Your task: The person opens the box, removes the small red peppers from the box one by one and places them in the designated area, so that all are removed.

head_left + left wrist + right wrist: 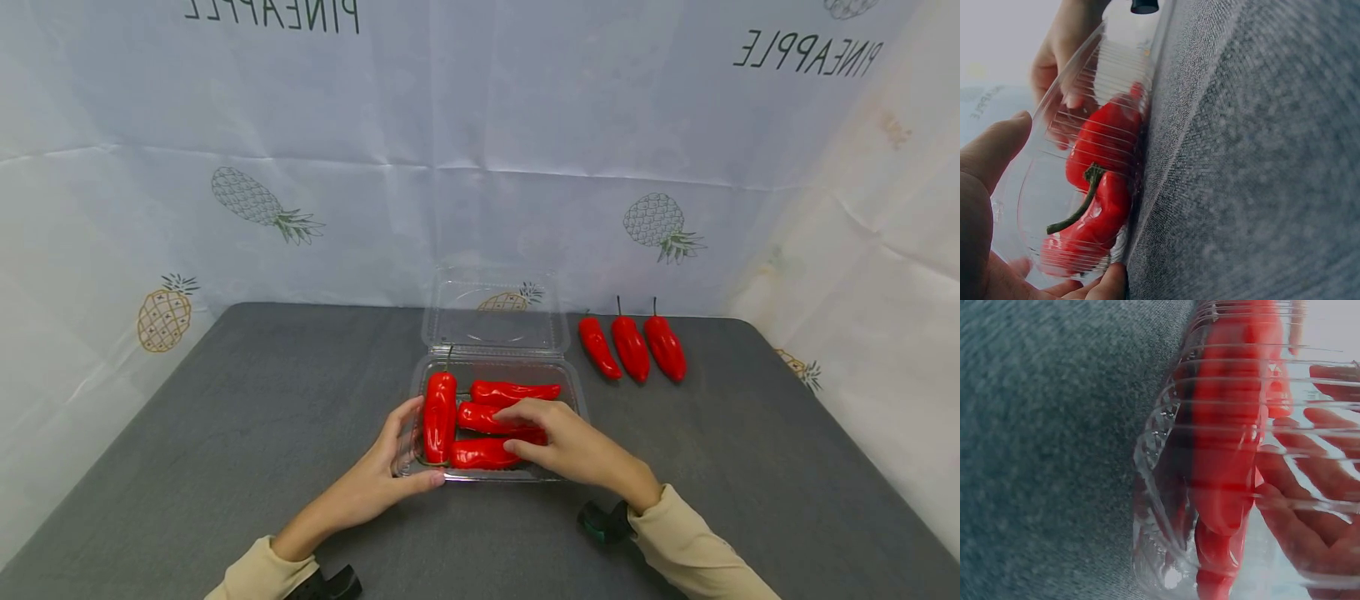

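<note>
A clear plastic clamshell container (501,477) lies on the table, its lid (461,329) folded back. Inside, one red chili pepper (439,417) lies lengthwise along the left wall, and several others lie crosswise, such as the rear one (517,392) and the front one (480,454). My left hand (367,479) holds the container's left side, thumb at the front edge; its fingers wrap the wall in the left wrist view. My right hand (566,437) is over the container, fingers spread, touching the crosswise peppers. The right wrist view shows those fingers (1297,531) behind the ribbed plastic.
Right of the lid, three more red peppers (632,348) lie side by side, stems toward the back. The grey table (300,400) ends at a hanging white cloth (465,167) printed with pineapples.
</note>
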A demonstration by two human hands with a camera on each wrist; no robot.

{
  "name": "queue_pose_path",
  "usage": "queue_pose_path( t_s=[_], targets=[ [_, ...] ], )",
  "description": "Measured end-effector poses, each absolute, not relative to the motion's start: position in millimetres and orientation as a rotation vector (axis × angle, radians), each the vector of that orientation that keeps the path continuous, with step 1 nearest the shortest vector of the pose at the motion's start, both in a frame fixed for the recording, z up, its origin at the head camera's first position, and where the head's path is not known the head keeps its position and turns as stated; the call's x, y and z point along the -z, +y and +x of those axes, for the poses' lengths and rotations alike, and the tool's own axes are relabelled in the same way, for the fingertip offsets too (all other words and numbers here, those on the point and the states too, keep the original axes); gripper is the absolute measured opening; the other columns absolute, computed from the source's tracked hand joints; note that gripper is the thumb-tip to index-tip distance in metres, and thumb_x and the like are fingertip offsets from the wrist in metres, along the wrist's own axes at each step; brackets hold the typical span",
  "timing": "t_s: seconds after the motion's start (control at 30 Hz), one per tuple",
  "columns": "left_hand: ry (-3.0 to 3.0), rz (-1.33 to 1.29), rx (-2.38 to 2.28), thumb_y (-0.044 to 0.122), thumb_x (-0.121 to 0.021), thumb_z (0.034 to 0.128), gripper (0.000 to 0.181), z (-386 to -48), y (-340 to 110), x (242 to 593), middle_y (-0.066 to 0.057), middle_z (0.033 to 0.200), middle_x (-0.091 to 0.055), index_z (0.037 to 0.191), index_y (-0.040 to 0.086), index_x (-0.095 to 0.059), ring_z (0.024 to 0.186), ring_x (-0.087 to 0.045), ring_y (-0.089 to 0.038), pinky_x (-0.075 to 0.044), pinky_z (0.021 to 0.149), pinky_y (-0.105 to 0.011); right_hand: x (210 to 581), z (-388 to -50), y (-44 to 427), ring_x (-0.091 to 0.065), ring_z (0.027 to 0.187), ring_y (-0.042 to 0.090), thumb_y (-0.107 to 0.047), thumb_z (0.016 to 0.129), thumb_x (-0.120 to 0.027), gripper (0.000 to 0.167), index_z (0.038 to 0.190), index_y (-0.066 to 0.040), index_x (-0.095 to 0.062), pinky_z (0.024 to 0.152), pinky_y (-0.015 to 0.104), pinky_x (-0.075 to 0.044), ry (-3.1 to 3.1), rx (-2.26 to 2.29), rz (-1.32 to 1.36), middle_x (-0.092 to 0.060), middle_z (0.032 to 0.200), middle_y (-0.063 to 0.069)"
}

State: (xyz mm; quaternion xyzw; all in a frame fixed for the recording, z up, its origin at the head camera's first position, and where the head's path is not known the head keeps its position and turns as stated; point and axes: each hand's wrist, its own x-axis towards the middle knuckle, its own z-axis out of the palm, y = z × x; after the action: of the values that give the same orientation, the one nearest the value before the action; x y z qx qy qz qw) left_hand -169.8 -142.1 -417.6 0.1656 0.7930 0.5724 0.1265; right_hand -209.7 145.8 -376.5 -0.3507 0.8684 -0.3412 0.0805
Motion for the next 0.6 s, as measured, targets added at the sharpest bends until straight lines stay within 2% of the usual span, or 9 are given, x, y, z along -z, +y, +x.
queue_pose_path(
  t_s=[0.33,0.6],
  targets=[
    [2.303,0.507,-1.681,0.026,-0.073,0.0903,0.094,-170.3,-142.4,418.7,-0.016,0.163,-0.015,0.157,0.017,-0.007,0.15,-0.023,-0.043,-0.03,0.118,-0.057,378.0,-208.6,145.6,-0.058,0.12,0.021,-0.027,0.095,-0.067,0.038,0.13,-0.013,-0.063,0.105,0.047,-0.049,2.642,0.916,-1.038,-0.064,0.13,0.0],
    [2.308,0.523,-1.682,0.025,-0.073,0.0906,0.094,-170.9,-143.0,420.5,-0.015,0.164,-0.013,0.157,0.017,-0.007,0.15,-0.022,-0.042,-0.03,0.118,-0.056,379.3,-206.6,144.7,-0.055,0.122,0.023,-0.029,0.094,-0.068,0.034,0.126,-0.016,-0.066,0.105,0.053,-0.047,2.661,0.872,-1.017,-0.062,0.13,0.002]
  ],
)
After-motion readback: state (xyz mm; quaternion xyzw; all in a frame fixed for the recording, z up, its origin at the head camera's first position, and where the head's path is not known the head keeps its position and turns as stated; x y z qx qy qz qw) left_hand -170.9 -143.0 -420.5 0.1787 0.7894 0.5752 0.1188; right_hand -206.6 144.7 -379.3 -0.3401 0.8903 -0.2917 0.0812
